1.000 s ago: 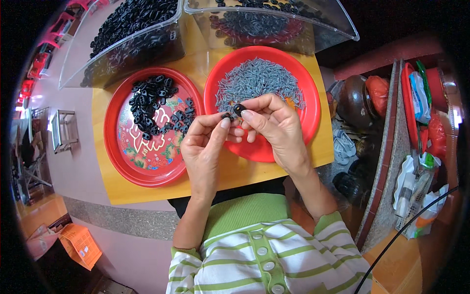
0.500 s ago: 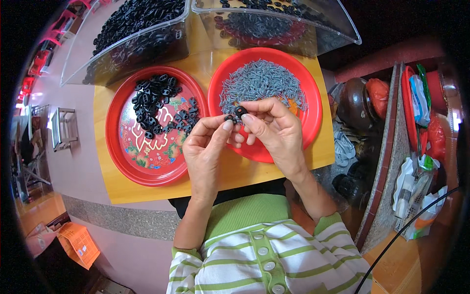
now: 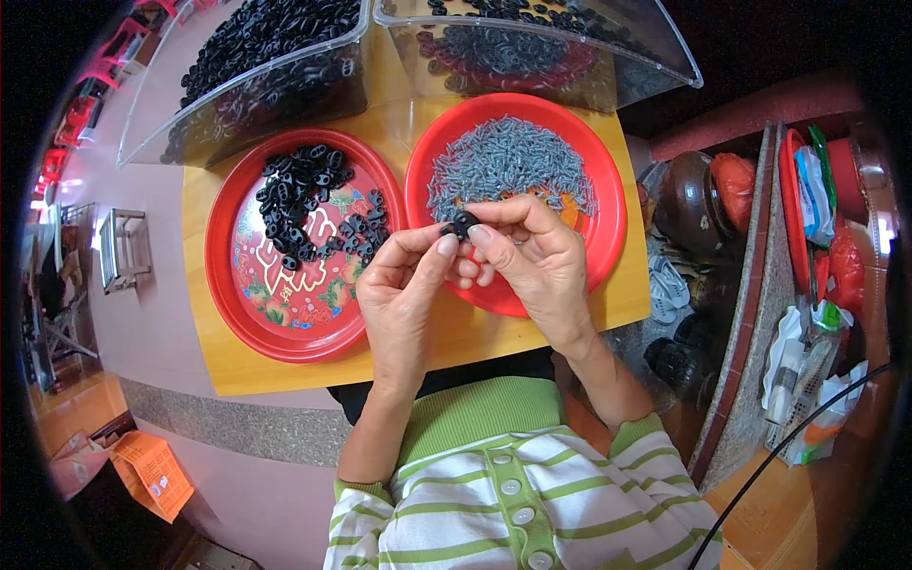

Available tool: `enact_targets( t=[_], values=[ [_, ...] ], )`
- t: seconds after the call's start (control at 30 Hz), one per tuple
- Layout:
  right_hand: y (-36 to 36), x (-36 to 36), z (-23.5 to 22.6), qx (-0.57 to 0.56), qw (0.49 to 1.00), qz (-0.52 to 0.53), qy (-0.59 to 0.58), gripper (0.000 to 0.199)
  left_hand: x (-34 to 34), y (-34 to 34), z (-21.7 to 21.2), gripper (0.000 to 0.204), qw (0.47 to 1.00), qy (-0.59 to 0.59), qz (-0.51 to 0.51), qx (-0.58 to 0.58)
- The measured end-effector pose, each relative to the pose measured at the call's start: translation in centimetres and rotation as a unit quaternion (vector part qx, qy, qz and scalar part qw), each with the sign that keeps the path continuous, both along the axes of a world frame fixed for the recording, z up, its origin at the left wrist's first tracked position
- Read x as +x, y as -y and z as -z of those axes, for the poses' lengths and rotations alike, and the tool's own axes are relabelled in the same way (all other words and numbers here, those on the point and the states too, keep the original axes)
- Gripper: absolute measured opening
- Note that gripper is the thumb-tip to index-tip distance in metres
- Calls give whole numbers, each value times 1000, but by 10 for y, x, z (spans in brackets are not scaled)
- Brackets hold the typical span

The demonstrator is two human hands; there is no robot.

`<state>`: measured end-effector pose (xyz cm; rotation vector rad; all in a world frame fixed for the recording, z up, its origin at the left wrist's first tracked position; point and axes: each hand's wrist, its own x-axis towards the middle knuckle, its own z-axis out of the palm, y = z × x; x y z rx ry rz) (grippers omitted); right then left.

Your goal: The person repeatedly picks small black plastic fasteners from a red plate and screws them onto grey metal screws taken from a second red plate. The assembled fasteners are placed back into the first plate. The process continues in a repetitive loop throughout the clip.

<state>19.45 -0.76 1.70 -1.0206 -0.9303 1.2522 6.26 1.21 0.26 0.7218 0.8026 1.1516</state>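
My left hand [image 3: 403, 290] and my right hand [image 3: 534, 261] meet over the near left rim of the right-hand red basin [image 3: 610, 237]. Between the thumb and fingers of my right hand is a small black plastic piece [image 3: 463, 223], rounded with dark hollows. The left thumb and forefinger pinch at its left end, where a small dark part shows; the fingertips hide most of it. Small grey screw-like pieces [image 3: 503, 161] lie heaped in the basin. Beside it, a red patterned tray [image 3: 223, 294] bears a pile of similar black pieces [image 3: 294, 195].
Two clear plastic bins stand at the back of the yellow table [image 3: 389, 356]; the left bin [image 3: 242, 122] holds a large heap of black pieces. To the right are a brown jar [image 3: 686, 195] and a stone-edged ledge. A black cable [image 3: 793, 432] runs at lower right.
The black piece in my right hand has moved slightly left and down, and now meets the left fingertips. Earlier, the parts in the two hands were a little apart.
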Motion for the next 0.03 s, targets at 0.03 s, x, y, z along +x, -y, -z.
enact_targets(
  t=[0.03],
  values=[
    [0, 0, 1, 1, 1000, 2, 1, 19, 0, 0, 0, 13, 1000, 0, 0, 0]
  ],
)
